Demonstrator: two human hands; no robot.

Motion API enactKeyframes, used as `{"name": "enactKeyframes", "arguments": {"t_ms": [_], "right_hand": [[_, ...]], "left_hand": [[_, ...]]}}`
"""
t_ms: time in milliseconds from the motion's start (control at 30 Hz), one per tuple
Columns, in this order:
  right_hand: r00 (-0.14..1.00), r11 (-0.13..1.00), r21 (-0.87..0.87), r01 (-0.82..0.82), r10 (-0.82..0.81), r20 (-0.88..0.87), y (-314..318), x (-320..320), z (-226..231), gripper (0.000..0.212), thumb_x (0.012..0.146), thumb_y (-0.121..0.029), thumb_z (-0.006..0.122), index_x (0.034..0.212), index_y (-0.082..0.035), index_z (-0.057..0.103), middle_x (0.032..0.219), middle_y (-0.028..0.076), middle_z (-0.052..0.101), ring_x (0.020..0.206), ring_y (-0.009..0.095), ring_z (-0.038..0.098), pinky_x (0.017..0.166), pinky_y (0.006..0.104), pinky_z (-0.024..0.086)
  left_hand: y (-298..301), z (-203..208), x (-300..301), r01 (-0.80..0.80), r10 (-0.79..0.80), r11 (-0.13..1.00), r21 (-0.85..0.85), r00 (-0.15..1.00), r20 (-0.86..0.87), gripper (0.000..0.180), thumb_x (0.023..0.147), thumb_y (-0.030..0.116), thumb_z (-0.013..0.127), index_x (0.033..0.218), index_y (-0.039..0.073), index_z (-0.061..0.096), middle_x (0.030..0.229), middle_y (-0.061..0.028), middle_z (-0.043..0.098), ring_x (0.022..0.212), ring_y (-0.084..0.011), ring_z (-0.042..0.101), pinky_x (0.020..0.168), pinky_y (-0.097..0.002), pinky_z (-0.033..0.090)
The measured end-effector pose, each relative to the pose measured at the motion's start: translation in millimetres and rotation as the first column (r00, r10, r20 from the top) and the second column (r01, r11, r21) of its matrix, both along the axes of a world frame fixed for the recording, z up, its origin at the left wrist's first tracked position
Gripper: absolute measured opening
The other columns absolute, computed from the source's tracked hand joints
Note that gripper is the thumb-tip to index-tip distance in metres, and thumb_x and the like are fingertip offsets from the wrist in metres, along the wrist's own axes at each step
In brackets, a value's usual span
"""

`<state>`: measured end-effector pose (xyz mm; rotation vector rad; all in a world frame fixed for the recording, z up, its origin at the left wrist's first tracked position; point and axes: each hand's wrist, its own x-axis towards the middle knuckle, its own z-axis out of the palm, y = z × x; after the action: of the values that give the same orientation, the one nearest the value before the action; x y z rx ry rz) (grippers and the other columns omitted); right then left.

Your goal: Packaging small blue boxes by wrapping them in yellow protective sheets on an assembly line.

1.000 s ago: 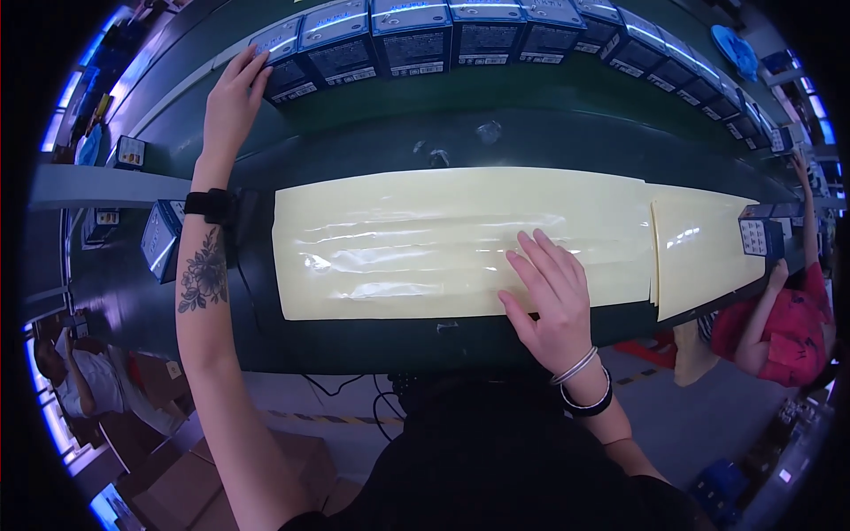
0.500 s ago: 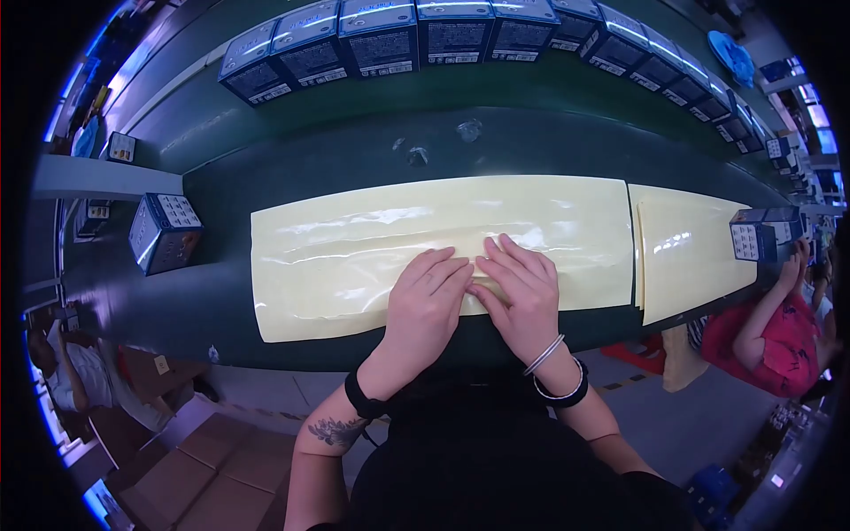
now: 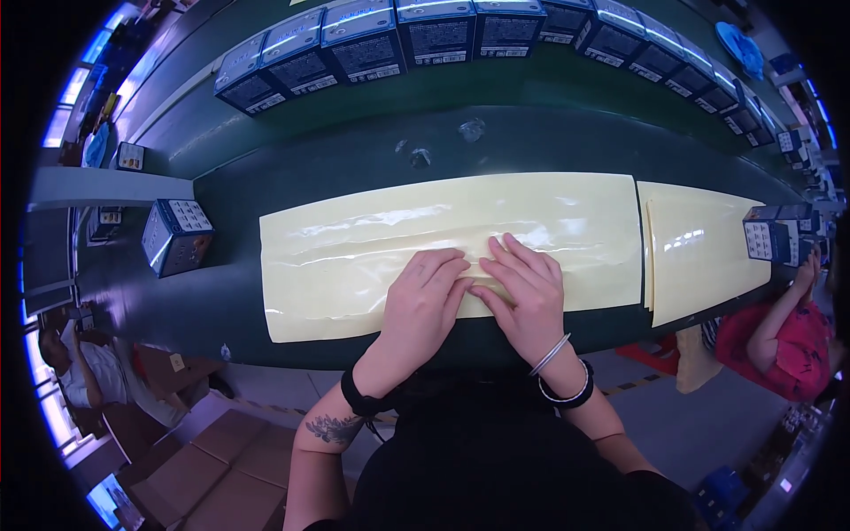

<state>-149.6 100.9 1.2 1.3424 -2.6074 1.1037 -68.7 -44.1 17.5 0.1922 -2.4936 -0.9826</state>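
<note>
Head view: both hands flat.
Left hand [image 3: 423, 299]: fingers spread, pressing the pale yellow sheet [image 3: 372, 248].
Right hand [image 3: 522, 292]: open, pressing beside it.
Sheet: lies on the green tabletop [image 3: 266, 168].

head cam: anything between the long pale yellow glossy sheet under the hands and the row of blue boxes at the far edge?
Mostly bare dark green belt, plus two small crumpled clear scraps, in the head view.

Pale yellow glossy rectangular sheet [image 3: 372, 257] lay flat.
It stretched lengthwise along the near edge of the dark green conveyor belt [image 3: 336, 164], slightly wrinkled along its middle, its surface catching light.
</note>
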Motion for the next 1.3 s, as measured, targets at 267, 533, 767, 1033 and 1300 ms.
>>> {"name": "enactKeyframes", "arguments": {"t_ms": [267, 533, 767, 1033, 1300], "right_hand": [[1.000, 1.000, 0.005, 0.002, -0.002, 0.003, 0, 0, 0, 0.033, 0.076, -0.021, 0.078, 0.104, -0.005, 0.069, 0.122, 0.012, 0.065, 0.121, 0.028, 0.056, 0.096, 0.0387, 0.039], [0.999, 0.997, 0.071, -0.026, 0.024, 0.024, -1, -1, 5, 0.049, 0.072, -0.030, 0.081, 0.112, -0.004, 0.066, 0.129, 0.014, 0.061, 0.126, 0.030, 0.052, 0.102, 0.0418, 0.036], [0.999, 0.996, 0.081, -0.032, 0.032, -0.005, -5, 1, 8, 0.053, 0.072, -0.036, 0.080, 0.112, -0.003, 0.066, 0.130, 0.014, 0.060, 0.127, 0.030, 0.051, 0.103, 0.0440, 0.035], [1.000, 0.994, 0.105, -0.003, 0.003, -0.001, -2, -1, 7, 0.051, 0.072, -0.034, 0.081, 0.110, -0.004, 0.066, 0.129, 0.014, 0.061, 0.127, 0.030, 0.051, 0.103, 0.0432, 0.034], [1.000, 0.993, 0.121, 0.003, -0.005, 0.013, -4, 2, 10, 0.044, 0.076, -0.028, 0.079, 0.110, -0.004, 0.066, 0.130, 0.014, 0.060, 0.128, 0.029, 0.051, 0.104, 0.0437, 0.034]], "left_hand": [[-9, 0, 3, 0.095, -0.098, 0.995, 0.038, 0.993, 0.071, 0.015, 0.075, -0.002, 0.070, 0.089, 0.001, 0.065, 0.088, -0.0104, 0.065, 0.084, -0.0281, 0.063, 0.073, -0.0350, 0.051], [-83, 49, -7, 0.189, -0.206, 0.968, 0.163, 0.974, 0.093, 0.012, 0.078, -0.001, 0.070, 0.089, 0.002, 0.065, 0.098, -0.0112, 0.067, 0.096, -0.0277, 0.063, 0.082, -0.0345, 0.051], [-279, 79, -63, -0.018, 0.043, 0.948, -0.317, 0.996, 0.073, 0.012, 0.086, 0.010, 0.066, 0.094, 0.001, 0.063, 0.110, -0.0085, 0.067, 0.101, -0.0249, 0.063, 0.087, -0.0333, 0.048], [-310, 62, -91, -0.127, 0.171, 0.915, -0.384, 0.982, 0.082, 0.014, 0.087, 0.015, 0.068, 0.095, 0.005, 0.064, 0.111, -0.0075, 0.068, 0.099, -0.0232, 0.065, 0.085, -0.0322, 0.050], [-325, 33, -79, -0.237, 0.134, 0.732, -0.638, 0.969, -0.206, 0.029, 0.084, 0.017, 0.071, 0.112, 0.010, 0.066, 0.110, -0.0074, 0.068, 0.092, -0.0260, 0.068, 0.081, -0.0354, 0.054]]}}
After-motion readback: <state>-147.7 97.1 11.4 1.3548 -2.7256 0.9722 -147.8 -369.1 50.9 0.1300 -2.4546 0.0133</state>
